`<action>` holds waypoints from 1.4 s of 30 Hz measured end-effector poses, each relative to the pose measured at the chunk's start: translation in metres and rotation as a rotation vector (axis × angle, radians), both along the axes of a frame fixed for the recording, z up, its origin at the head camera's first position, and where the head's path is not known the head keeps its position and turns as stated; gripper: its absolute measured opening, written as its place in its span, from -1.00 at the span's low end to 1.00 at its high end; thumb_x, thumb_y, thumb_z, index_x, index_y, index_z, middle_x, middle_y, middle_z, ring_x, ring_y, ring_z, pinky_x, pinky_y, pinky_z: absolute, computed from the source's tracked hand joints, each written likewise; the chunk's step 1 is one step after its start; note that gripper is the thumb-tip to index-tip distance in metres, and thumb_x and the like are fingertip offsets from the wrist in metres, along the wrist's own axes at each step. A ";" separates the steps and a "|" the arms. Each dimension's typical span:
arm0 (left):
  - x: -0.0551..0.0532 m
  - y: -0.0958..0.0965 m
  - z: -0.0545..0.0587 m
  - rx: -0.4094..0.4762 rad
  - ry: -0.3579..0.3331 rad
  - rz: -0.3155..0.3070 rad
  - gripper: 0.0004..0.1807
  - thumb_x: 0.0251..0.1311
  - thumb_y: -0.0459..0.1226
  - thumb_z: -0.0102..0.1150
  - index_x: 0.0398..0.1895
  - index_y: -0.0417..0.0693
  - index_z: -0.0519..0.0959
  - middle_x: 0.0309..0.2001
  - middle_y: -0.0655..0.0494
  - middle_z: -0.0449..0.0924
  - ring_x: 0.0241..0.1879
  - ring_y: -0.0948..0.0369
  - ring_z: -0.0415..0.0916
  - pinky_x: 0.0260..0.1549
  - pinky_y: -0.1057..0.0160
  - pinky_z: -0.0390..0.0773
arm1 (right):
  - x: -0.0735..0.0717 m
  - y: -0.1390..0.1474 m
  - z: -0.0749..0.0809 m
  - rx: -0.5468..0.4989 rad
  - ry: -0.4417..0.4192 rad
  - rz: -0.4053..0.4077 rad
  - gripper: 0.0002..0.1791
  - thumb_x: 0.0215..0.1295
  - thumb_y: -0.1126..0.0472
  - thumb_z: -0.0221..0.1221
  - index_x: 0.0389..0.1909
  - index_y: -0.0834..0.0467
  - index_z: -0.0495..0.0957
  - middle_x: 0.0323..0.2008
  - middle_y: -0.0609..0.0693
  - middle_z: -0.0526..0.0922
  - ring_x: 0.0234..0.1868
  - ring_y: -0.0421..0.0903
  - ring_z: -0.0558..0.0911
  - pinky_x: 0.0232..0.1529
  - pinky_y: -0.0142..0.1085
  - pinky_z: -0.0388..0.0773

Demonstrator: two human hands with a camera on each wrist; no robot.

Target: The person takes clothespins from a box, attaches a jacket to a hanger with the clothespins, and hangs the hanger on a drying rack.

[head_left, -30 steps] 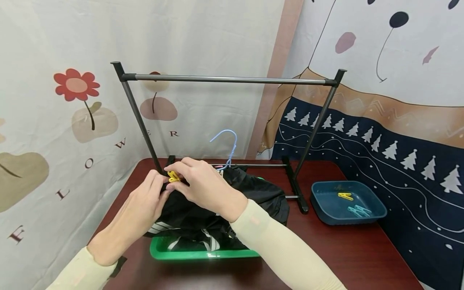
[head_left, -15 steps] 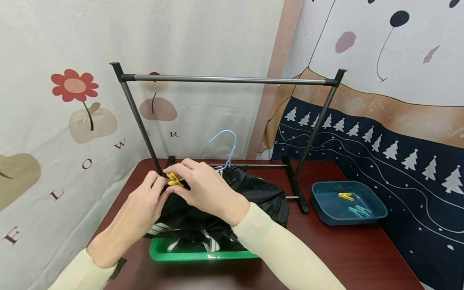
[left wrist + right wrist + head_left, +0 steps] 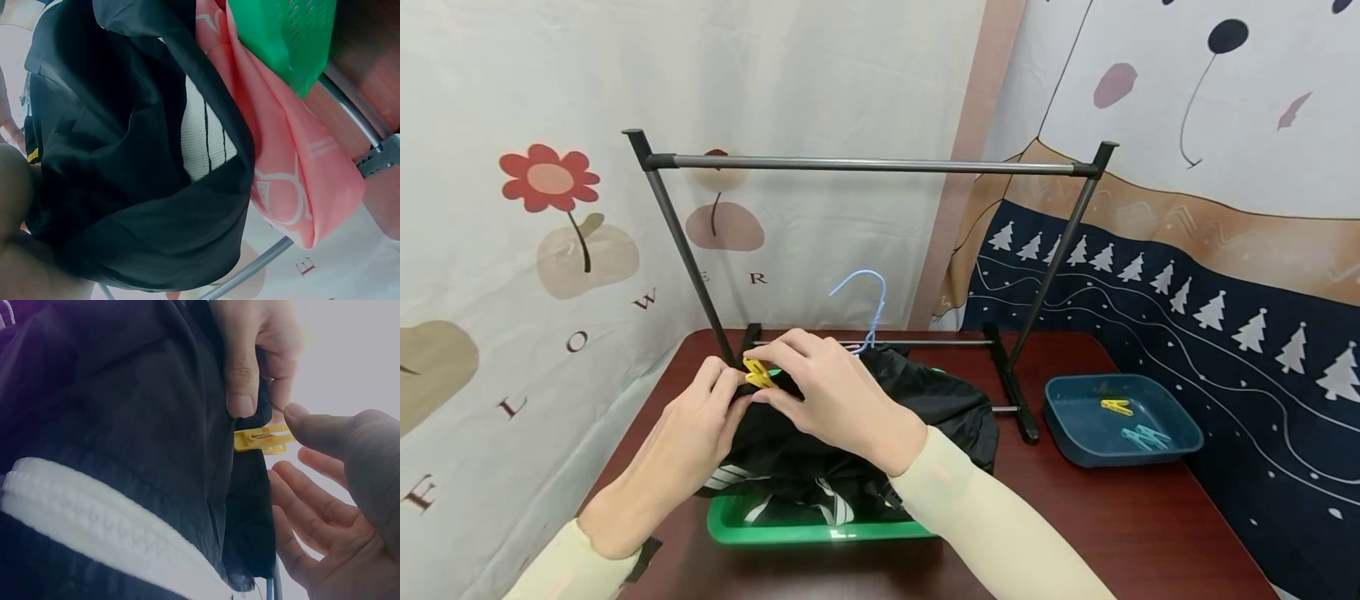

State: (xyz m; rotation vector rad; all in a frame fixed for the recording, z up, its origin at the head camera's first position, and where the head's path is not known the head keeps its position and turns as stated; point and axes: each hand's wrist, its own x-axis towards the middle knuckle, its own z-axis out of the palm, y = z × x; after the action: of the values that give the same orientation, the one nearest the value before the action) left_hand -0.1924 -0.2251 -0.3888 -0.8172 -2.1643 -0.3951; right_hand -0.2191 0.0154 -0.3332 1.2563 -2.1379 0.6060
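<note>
A black garment with white stripes (image 3: 827, 450) lies bunched over a green basket (image 3: 820, 532). At its left edge, my left hand (image 3: 681, 437) pinches the cloth between thumb and fingers. A yellow clothespin (image 3: 250, 440) is clipped on that edge, just beside the left thumb. Around the clothespin's handles, my right hand (image 3: 842, 396) has its thumb and fingers spread apart; in the right wrist view its thumb tip is close to one handle. A blue hanger (image 3: 880, 308) rises from the garment, its lower part mostly hidden by cloth.
A dark metal clothes rack (image 3: 865, 164) stands behind and around the garment. To the right, a blue tray (image 3: 1075, 446) holds a yellow clothespin (image 3: 1116, 407) and light-blue clothespins (image 3: 1145, 437). In the left wrist view, pink cloth (image 3: 290, 150) hangs beside the green basket.
The right thumb and fingers have spread off the yellow clothespin, whose handles now stand apart. The left hand keeps its pinch on the garment's edge.
</note>
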 end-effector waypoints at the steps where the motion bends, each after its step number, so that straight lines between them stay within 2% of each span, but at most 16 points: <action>1: 0.000 0.000 0.000 0.002 -0.002 0.000 -0.40 0.87 0.05 -0.24 -0.02 -0.28 0.60 -0.16 -0.05 0.44 -0.43 0.26 0.38 -0.50 0.40 0.45 | 0.001 0.001 0.000 0.001 0.005 -0.003 -0.52 0.54 0.04 0.57 0.37 0.08 0.76 0.23 0.00 0.81 -0.01 -0.09 0.84 0.07 -0.30 0.79; 8: 0.002 0.000 -0.003 0.017 0.001 0.004 -0.45 0.87 0.05 -0.18 -0.06 -0.25 0.57 -0.15 -0.05 0.44 -0.43 0.24 0.39 -0.51 0.39 0.45 | 0.006 0.012 0.000 0.015 0.036 -0.019 -0.53 0.54 0.05 0.58 0.37 0.04 0.77 0.21 -0.04 0.82 0.16 -0.11 0.83 0.16 -0.23 0.79; 17: 0.003 -0.004 -0.006 0.032 -0.018 0.027 -0.42 0.85 0.07 -0.20 -0.07 -0.24 0.58 -0.16 -0.05 0.43 -0.45 0.22 0.42 -0.50 0.37 0.48 | 0.006 0.034 -0.003 0.010 0.035 0.009 -0.60 0.53 0.11 0.59 0.30 0.05 0.80 0.19 -0.03 0.83 0.14 -0.08 0.83 0.20 -0.24 0.79; 18: 0.004 -0.004 -0.006 0.032 -0.021 0.031 -0.46 0.85 0.05 -0.16 -0.06 -0.24 0.59 -0.16 -0.05 0.44 -0.44 0.22 0.43 -0.50 0.36 0.50 | 0.006 0.037 -0.003 0.007 0.035 0.008 -0.60 0.53 0.11 0.59 0.29 0.05 0.80 0.19 -0.04 0.83 0.15 -0.08 0.83 0.20 -0.24 0.79; 20: 0.004 -0.005 -0.007 0.032 -0.027 0.040 -0.64 0.81 -0.08 0.09 -0.04 -0.24 0.60 -0.15 -0.05 0.44 -0.43 0.21 0.44 -0.49 0.34 0.51 | 0.006 0.042 -0.004 -0.001 0.032 0.001 -0.62 0.54 0.12 0.58 0.28 0.03 0.81 0.20 -0.04 0.82 0.16 -0.09 0.82 0.18 -0.23 0.78; 22: 0.004 -0.005 -0.007 0.031 -0.033 0.046 -0.81 0.65 -0.28 0.38 -0.04 -0.24 0.60 -0.15 -0.05 0.45 -0.42 0.21 0.45 -0.49 0.33 0.52 | 0.006 0.048 -0.004 -0.005 0.026 -0.007 -0.64 0.55 0.12 0.57 0.28 0.02 0.82 0.21 -0.05 0.81 0.15 -0.09 0.81 0.17 -0.21 0.77; 24: 0.004 -0.005 -0.007 0.032 -0.038 0.048 -0.72 0.39 -0.46 0.58 -0.04 -0.24 0.60 -0.15 -0.05 0.45 -0.42 0.21 0.45 -0.49 0.33 0.51 | 0.006 0.054 -0.005 -0.009 0.013 -0.014 -0.65 0.56 0.13 0.56 0.27 0.02 0.82 0.22 -0.05 0.81 0.16 -0.08 0.80 0.20 -0.19 0.77; 26: 0.004 -0.005 -0.006 0.035 -0.040 0.048 -0.62 0.24 -0.54 0.65 -0.04 -0.23 0.60 -0.15 -0.05 0.45 -0.42 0.22 0.44 -0.49 0.35 0.49 | 0.006 0.059 -0.005 -0.013 0.000 -0.017 -0.65 0.56 0.14 0.56 0.27 0.02 0.82 0.23 -0.04 0.80 0.16 -0.07 0.80 0.21 -0.18 0.77; 31: 0.003 -0.006 -0.007 0.040 -0.042 0.039 -0.77 0.46 -0.42 0.53 -0.03 -0.24 0.61 -0.15 -0.04 0.44 -0.42 0.25 0.41 -0.49 0.39 0.45 | 0.005 0.070 -0.006 -0.024 -0.012 -0.022 -0.64 0.56 0.15 0.56 0.29 0.03 0.82 0.22 -0.04 0.80 0.21 -0.05 0.80 0.28 -0.16 0.79; 35: 0.003 -0.007 -0.006 0.042 -0.038 0.041 -0.82 0.57 -0.32 0.42 -0.02 -0.24 0.61 -0.15 -0.05 0.43 -0.42 0.25 0.40 -0.49 0.39 0.45 | 0.004 0.077 -0.006 -0.041 -0.010 -0.021 -0.65 0.56 0.17 0.55 0.28 0.04 0.82 0.21 -0.03 0.80 0.24 -0.04 0.79 0.31 -0.15 0.78; 38: 0.002 -0.007 -0.005 0.044 -0.034 0.043 -0.71 0.72 -0.14 0.20 -0.03 -0.24 0.61 -0.16 -0.05 0.43 -0.43 0.25 0.39 -0.49 0.39 0.45 | 0.003 0.082 -0.006 -0.062 -0.013 -0.019 -0.67 0.56 0.20 0.55 0.26 0.06 0.83 0.22 -0.02 0.81 0.27 -0.03 0.79 0.33 -0.14 0.79; 39: 0.002 -0.007 -0.005 0.043 -0.034 0.044 -0.70 0.73 -0.13 0.19 -0.04 -0.24 0.60 -0.16 -0.05 0.43 -0.43 0.25 0.39 -0.49 0.39 0.46 | 0.003 0.085 -0.006 -0.069 -0.017 -0.019 -0.67 0.55 0.20 0.55 0.25 0.06 0.83 0.21 -0.02 0.81 0.28 -0.03 0.79 0.33 -0.14 0.79; 42: 0.002 -0.008 -0.005 0.044 -0.027 0.046 -0.53 0.80 0.01 -0.05 -0.05 -0.24 0.60 -0.16 -0.05 0.42 -0.43 0.25 0.38 -0.49 0.39 0.46 | 0.003 0.091 -0.006 -0.089 -0.025 -0.018 -0.66 0.54 0.23 0.55 0.25 0.07 0.83 0.22 0.00 0.82 0.28 -0.03 0.80 0.31 -0.13 0.80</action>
State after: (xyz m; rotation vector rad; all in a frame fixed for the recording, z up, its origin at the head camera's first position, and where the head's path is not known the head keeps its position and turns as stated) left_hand -0.1903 -0.2327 -0.3942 -0.7402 -2.1869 -0.4313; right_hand -0.2160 0.1067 -0.3394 1.1866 -2.1160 0.7044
